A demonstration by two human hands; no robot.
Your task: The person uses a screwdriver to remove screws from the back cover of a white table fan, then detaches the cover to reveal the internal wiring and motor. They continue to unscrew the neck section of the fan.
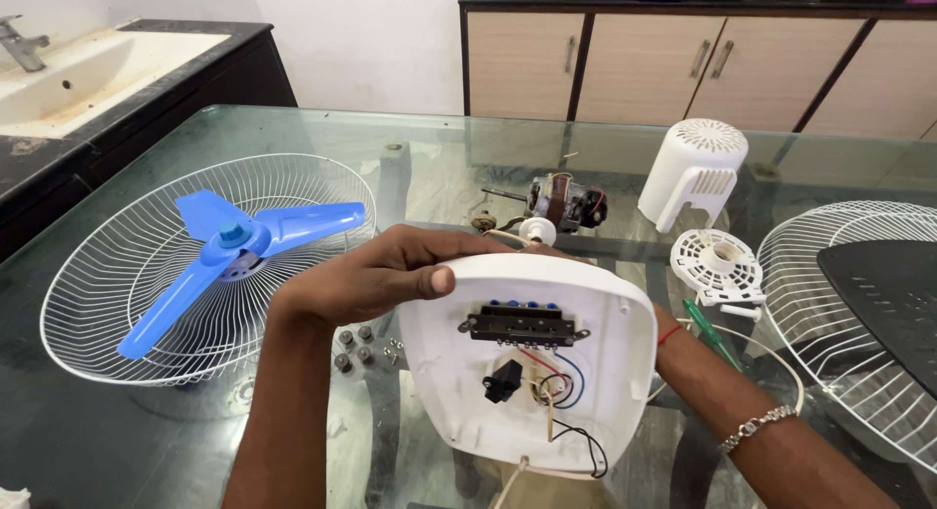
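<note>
The left hand [376,275] holds the white fan base [532,358] up over the glass tabletop [127,431], fingers wrapped over its top edge, thumb pressed on the rim. The right hand is hidden behind the base, so its grip cannot be told. Below the thumb, thin wires [561,387] hang loose inside the shell; a tug could probably pull them from the switch block [524,324]. If the grip slips, the base could strike the glass or scatter the small screws [356,348] just beneath the left fingers.
</note>
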